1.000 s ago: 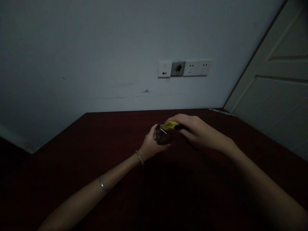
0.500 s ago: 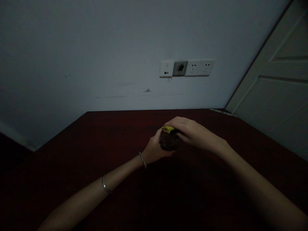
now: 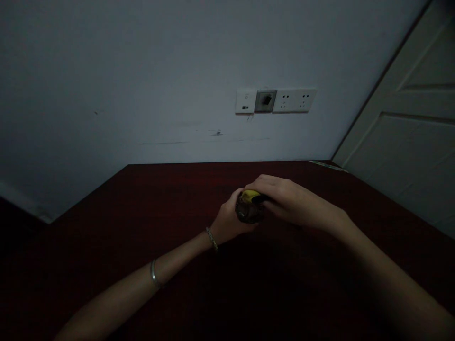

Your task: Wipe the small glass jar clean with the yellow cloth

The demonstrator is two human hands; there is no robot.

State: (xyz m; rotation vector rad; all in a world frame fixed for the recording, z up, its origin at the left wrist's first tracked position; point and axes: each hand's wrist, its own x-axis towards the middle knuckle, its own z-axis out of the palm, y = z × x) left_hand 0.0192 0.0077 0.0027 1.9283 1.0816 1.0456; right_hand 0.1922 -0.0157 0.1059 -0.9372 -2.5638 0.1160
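- Yellow-and-black piece (image 3: 250, 196) now overlaps the far part of the dark glassy container (image 3: 248, 214); one second ago it sits up at the rim, toward the right, with a bright glint under it.
- Glint is gone in the current view. Cause unclear, too dark.
- Right hand (image 3: 289, 198): fingers closed on the piece, black end tucked under them. Fingertips mostly hidden, so exact grip can't be told.
- Left hand (image 3: 227, 220): fingers wrapped around the container's left side, one digit on the far side, one on the near. Firm hold, looks like.
- Both hands sit closer together than a second ago; container is shifted a bit right and nearer the wearer. Versus half a second ago, only a small shift of the piece.
- Container position: between the hands, over the far half of the dark red table (image 3: 177, 189). Can't tell if its base touches the wood.
- Meaning, my read: left steadies, right works the piece at the container's mouth. Whether the piece is inside, or only above the rim, can't be told.
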